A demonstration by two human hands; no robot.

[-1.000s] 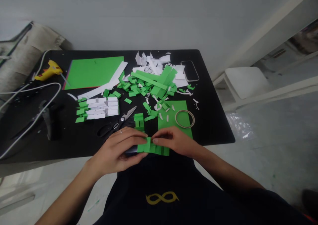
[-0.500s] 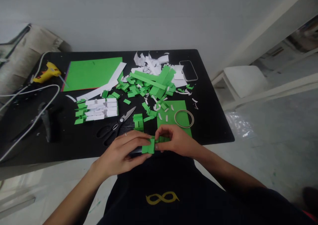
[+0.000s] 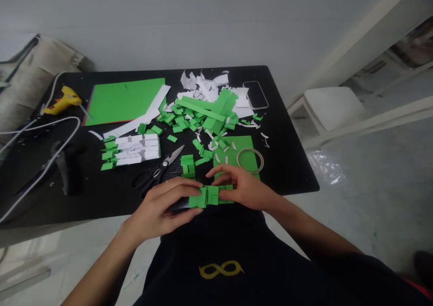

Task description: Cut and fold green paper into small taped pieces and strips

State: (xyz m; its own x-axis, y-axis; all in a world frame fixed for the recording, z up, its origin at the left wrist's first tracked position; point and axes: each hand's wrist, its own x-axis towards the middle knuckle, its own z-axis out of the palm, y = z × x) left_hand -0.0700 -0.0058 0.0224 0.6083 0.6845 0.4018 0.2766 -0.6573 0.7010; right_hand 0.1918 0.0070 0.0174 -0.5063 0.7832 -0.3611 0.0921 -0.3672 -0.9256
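My left hand (image 3: 171,202) is closed on the left end of a row of folded green paper pieces (image 3: 212,195), thumb below and fingers above. The row lies at the table's front edge, close to my body. At its right end is my right hand (image 3: 245,189), its fingers apart above the row and its thumb by the paper. Just beyond stands a small joined green paper piece (image 3: 188,166). Black-handled scissors (image 3: 165,164) lie open to its left. Farther left sits a block of folded white and green paper (image 3: 138,148).
Loose folded green pieces (image 3: 182,121) and white scraps (image 3: 206,86) are heaped at the back. A tape ring (image 3: 261,162) rests on a green sheet (image 3: 233,148). At left are a yellow glue gun (image 3: 64,101), a white cable (image 3: 76,137) and a larger green sheet (image 3: 118,101).
My right hand has loosened its pinch and spread its fingers, uncovering more of the green row. My left hand keeps hold and has shifted slightly left.
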